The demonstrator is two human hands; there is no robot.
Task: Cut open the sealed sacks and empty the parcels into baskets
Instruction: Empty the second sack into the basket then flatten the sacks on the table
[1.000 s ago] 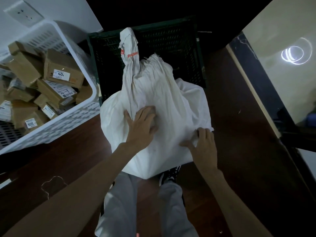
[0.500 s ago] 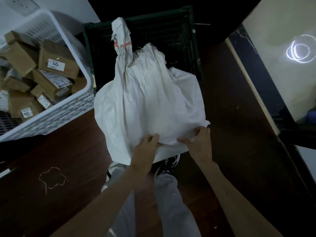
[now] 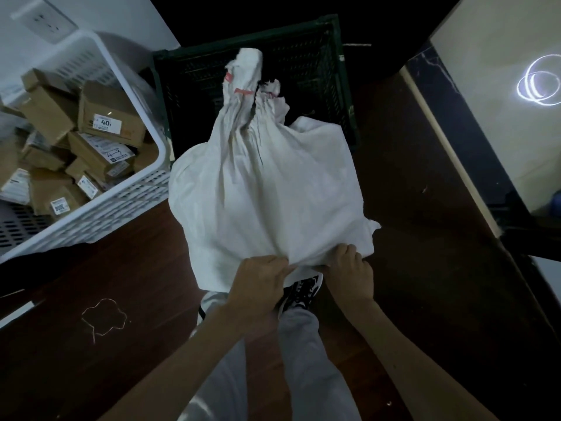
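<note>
A bulging white sack (image 3: 267, 189) hangs in front of me, its gathered neck with red markings (image 3: 244, 83) pointing away over a dark green basket (image 3: 340, 86). The neck looks split open beside the red band. My left hand (image 3: 258, 281) pinches the sack's near bottom edge, and my right hand (image 3: 349, 268) grips the same edge just to its right. A white basket (image 3: 130, 202) at the left holds several brown cardboard parcels (image 3: 106, 117) with labels.
Dark wooden floor lies all around. A thin loop of string (image 3: 103, 320) lies on the floor at the lower left. My legs and a shoe (image 3: 303, 293) are under the sack. A wall with a socket (image 3: 45, 18) stands behind the white basket; a pale panel is at the right.
My left hand slid from the sack's middle down to its near bottom edge beside my right hand. The sack's neck has tipped further over the green basket.
</note>
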